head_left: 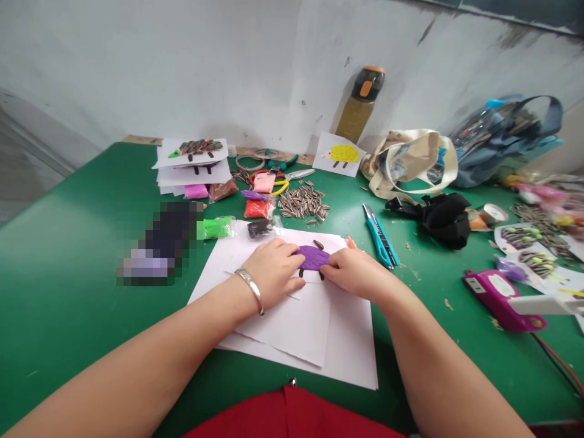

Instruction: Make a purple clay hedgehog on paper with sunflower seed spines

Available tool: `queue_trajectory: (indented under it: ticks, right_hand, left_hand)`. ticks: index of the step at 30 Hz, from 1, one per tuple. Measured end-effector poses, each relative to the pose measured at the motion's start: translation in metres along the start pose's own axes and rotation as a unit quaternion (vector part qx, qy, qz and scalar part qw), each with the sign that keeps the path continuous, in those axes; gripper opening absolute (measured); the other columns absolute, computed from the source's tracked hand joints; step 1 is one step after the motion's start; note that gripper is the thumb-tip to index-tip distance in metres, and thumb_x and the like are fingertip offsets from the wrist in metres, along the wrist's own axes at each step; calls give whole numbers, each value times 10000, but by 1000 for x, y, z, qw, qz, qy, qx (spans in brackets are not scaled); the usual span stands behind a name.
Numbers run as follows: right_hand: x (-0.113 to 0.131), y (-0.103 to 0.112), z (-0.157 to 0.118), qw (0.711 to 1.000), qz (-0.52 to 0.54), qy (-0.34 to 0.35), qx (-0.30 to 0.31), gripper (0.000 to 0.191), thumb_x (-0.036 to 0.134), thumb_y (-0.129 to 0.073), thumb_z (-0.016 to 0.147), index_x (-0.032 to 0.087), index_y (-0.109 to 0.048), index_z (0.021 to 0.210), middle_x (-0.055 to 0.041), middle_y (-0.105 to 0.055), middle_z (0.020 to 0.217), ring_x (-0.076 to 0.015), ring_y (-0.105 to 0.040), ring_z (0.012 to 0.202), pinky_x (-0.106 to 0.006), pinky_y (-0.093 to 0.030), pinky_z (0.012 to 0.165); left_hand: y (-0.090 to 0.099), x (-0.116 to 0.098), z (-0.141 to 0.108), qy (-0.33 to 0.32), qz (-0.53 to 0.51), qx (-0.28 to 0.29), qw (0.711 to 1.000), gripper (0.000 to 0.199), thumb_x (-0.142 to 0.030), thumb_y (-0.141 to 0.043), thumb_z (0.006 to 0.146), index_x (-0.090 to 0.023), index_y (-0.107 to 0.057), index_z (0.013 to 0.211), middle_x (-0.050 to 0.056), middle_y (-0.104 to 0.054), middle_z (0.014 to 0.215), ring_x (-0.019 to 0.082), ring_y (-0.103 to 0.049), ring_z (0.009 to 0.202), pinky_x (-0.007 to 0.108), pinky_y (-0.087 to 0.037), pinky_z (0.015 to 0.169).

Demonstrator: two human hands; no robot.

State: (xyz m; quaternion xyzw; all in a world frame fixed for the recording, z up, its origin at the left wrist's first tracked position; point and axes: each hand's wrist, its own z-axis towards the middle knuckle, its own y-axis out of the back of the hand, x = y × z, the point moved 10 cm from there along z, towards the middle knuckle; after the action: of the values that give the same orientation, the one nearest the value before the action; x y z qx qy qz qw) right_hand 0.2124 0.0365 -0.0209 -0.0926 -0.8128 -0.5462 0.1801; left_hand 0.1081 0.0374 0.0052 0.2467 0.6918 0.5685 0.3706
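Two purple clay (pixel 314 258) edges against fingers: left hand (pixel 272 272) loosely spread, right hand (pixel 356 272) curled, grip unclear; room between.

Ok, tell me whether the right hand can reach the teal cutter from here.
Probably yes: the teal cutter lies close beside the right hand, with nothing standing between them.

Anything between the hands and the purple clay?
Nothing visible. Left hand is at the purple clay's left edge, right hand at its right edge. One seed lies at the upper edge, blocking neither.
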Motion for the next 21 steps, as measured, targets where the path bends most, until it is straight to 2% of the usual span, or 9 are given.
queue_trajectory:
  ticks: [4, 9, 14, 21]
  right_hand:
    - [-4, -1, -3, 998, 56, 3, 36, 418, 368, -412, 896, 218, -407, 506, 64, -511, 476, -111, -455, 480, -443, -170, 1140]
    - [-7, 2, -6, 996, 70, 2, 47, 425, 376, -422, 893, 224, -410, 496, 73, -505, 453, -106, -449, 442, -423, -210, 1131]
    - [-8, 0, 0, 1000, 8, -10, 18, 448, 390, -428, 898, 222, -362, 488, 60, -465, 447, -124, -475, 478, -455, -171, 1153]
    - [-4, 0, 2, 999, -29, -12, -12, 424, 372, -415, 899, 218, -387, 506, 20, -558, 528, -143, -525, 560, -471, -125, 1164]
  left_hand:
    - [0, 0, 0, 2, -1, -1, 1000, 280, -364, -618, 879, -149, -668, 1051, 100, -627, 1141, 280, -555, 1058, 414, -437, 938]
    - [0, 0, 0, 2, 3, 2, 1000, 277, -363, -618, 882, -145, -665, 1046, 94, -629, 1106, 276, -556, 1019, 414, -446, 910]
    - [0, 0, 0, 2, 1, 0, 1000, 272, -356, -625, 876, -143, -672, 1039, 98, -633, 1111, 282, -558, 1031, 419, -444, 914]
    - [-1, 1, 0, 2, -7, -3, 1000, 291, -354, -628, 875, -151, -672, 1079, 102, -632, 1151, 279, -560, 1062, 419, -439, 934]
